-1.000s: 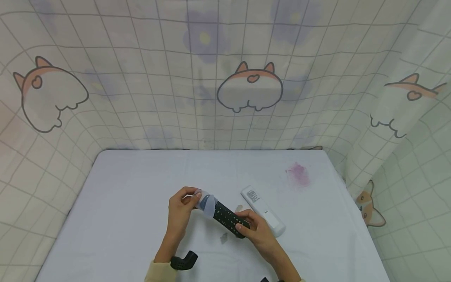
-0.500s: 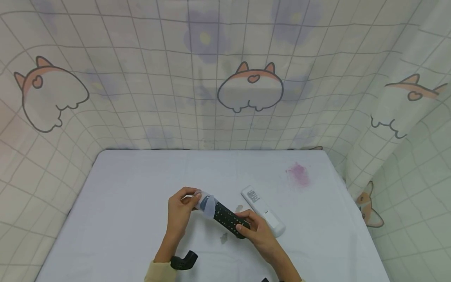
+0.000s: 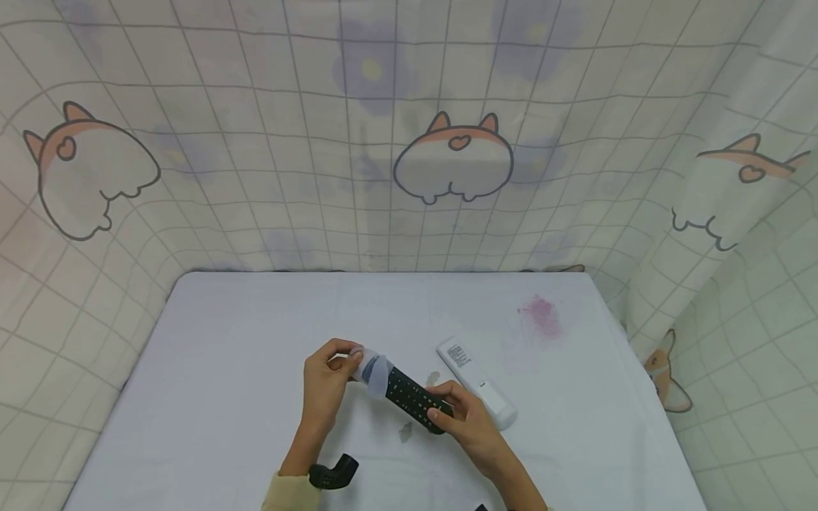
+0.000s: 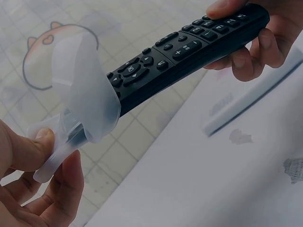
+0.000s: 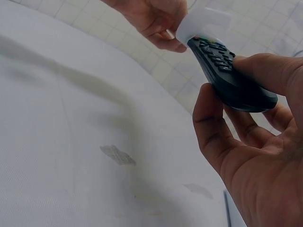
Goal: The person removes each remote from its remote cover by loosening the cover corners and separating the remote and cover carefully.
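Observation:
A black remote control [image 3: 412,397] [image 4: 189,56] [image 5: 227,71] is held above the white table [image 3: 224,369]. My right hand [image 3: 466,419] [image 5: 251,156] grips its near end, thumb on the buttons. A translucent silicone sleeve [image 3: 375,370] [image 4: 85,90] [image 5: 201,21] covers its far tip, part rolled back. My left hand [image 3: 326,383] [image 4: 33,184] pinches the sleeve's loose end between thumb and fingers.
A white remote [image 3: 476,382] lies on the table just right of my hands. A pink stain [image 3: 542,316] marks the back right of the cloth. Small grey marks [image 3: 405,431] sit under the hands. A patterned curtain [image 3: 409,142] encloses the table on three sides.

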`<state>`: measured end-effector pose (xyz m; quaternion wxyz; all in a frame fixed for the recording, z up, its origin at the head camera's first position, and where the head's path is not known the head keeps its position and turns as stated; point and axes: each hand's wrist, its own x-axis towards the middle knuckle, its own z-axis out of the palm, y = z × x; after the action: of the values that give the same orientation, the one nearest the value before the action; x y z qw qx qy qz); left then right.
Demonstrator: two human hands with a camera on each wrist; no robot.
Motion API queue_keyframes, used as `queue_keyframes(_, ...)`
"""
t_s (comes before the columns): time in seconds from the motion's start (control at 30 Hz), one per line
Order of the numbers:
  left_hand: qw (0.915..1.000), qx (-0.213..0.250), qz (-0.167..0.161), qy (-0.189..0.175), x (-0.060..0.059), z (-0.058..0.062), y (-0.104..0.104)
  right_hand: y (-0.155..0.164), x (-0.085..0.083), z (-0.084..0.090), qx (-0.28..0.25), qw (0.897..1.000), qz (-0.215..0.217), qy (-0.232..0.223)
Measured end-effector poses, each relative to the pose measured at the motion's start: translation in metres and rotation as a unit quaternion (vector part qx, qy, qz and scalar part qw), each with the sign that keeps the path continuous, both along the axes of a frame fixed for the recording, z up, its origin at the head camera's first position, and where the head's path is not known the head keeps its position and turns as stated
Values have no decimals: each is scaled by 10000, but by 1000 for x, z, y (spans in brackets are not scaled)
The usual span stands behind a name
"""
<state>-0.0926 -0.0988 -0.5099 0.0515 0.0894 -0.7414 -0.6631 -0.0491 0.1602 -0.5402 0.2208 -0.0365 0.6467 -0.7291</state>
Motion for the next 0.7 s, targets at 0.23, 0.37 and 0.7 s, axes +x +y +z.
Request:
queue_keyframes(0.23,10000,29,-33,80,0,0,-1,0,0,2,114,9999,-8,-28)
queue_keyframes(0.37,10000,39,-43,61,-1,-1,-2,0,0,1,90,10000,5,-13)
queue_keyframes(0.7,10000,29,-24,46,-1,-3,-4,1,1,-1,31,10000,63,59)
